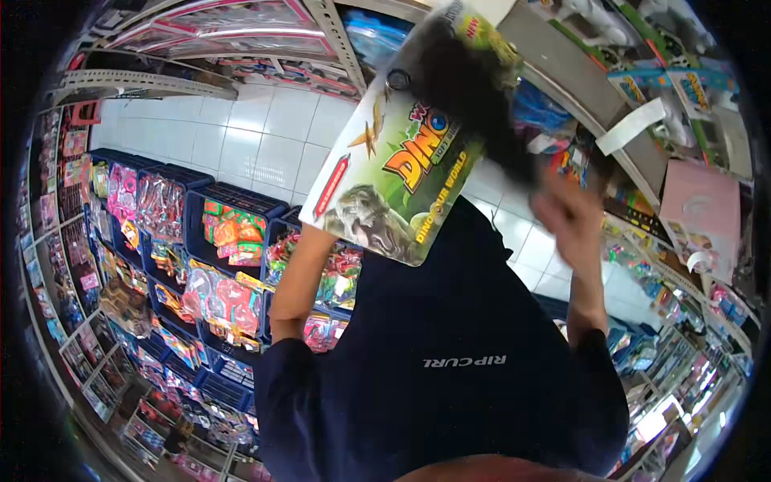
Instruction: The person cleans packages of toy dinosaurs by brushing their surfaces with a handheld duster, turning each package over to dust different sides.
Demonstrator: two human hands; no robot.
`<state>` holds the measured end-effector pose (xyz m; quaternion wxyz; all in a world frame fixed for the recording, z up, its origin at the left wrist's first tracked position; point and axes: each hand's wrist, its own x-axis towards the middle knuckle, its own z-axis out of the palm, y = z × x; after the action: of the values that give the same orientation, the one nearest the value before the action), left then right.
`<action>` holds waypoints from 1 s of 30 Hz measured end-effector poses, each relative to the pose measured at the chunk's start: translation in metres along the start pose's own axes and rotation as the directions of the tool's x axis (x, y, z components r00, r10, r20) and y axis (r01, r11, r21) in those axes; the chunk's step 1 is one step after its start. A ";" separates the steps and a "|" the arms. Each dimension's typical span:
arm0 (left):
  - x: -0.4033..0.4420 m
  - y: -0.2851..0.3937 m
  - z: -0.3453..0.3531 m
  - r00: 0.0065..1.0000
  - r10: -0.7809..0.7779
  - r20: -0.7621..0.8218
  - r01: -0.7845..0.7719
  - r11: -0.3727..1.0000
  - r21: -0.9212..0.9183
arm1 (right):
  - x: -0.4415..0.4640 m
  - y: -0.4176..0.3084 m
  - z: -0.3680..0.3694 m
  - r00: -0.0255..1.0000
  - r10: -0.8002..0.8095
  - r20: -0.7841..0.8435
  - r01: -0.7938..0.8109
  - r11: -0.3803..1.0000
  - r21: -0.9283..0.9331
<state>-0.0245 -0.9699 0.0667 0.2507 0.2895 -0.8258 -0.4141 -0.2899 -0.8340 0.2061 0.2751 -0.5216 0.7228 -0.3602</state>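
Observation:
A dinosaur toy package [376,210], a white and green card with a printed dinosaur head, is held up tilted in front of my chest. My left hand [320,234] supports it from behind at its lower left edge; the fingers are hidden by the card. Across the upper right of the package lies a dark, soft-looking duster [470,84], smeared by motion and covering part of the print. My right hand [569,215], also blurred, is closed around the duster's lower end.
Blue crates [197,213] of bagged toys stand on the left over white floor tiles [269,132]. Metal shelving [333,32] rises ahead. Boxed toys and a pink box [700,213] fill the shelf close on my right, with a white paper strip [632,127] at its edge.

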 end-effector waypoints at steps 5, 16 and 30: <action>-0.013 -0.021 0.003 0.994 0.088 0.067 -0.107 0.912 0.396 | -0.004 -0.010 0.008 0.956 -0.209 0.205 0.190 0.976 0.111; 0.012 0.039 0.007 0.961 0.249 -0.122 -0.187 0.906 0.379 | 0.002 0.021 0.015 0.986 0.113 0.126 -0.134 0.975 0.175; 0.029 0.071 -0.017 0.834 -0.540 -0.116 0.206 0.500 -0.841 | 0.014 0.040 0.022 0.985 -0.111 0.131 0.101 0.991 0.082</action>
<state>-0.0531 -0.9641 0.1398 0.4041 0.3913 -0.4022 -0.7224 -0.2995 -0.8443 0.1605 0.3233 -0.5719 0.6595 -0.3653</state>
